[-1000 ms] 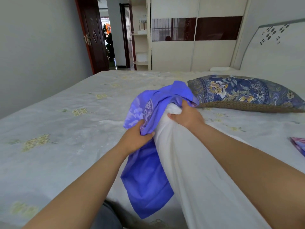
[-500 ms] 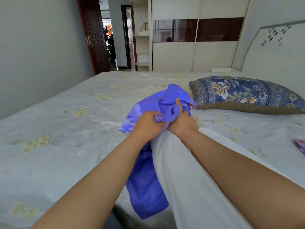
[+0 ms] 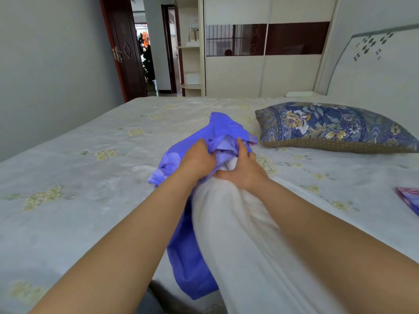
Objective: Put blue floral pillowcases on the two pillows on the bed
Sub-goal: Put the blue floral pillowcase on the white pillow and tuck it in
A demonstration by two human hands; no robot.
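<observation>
Both hands meet mid-bed w/ fingers curled: left hand [image 3: 197, 160] grips the bunched blue pillowcase [image 3: 188, 252], right hand [image 3: 243, 171] clutches the white pillow [image 3: 244, 245] end at the case's mouth. Pillow runs back toward the near bed [image 3: 68, 177] edge, case hanging along its left side. 2nd pillow [image 3: 328, 126], already in a floral cover, lies by the headboard end, far right.

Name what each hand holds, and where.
Left hand grips the bunched blue pillowcase at the white pillow's far end; right hand grips that pillow end.

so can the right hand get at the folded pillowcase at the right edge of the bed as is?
Probably not yet: the right hand grips the white pillow. Bare bed lies between it and the folded pillowcase.
</observation>
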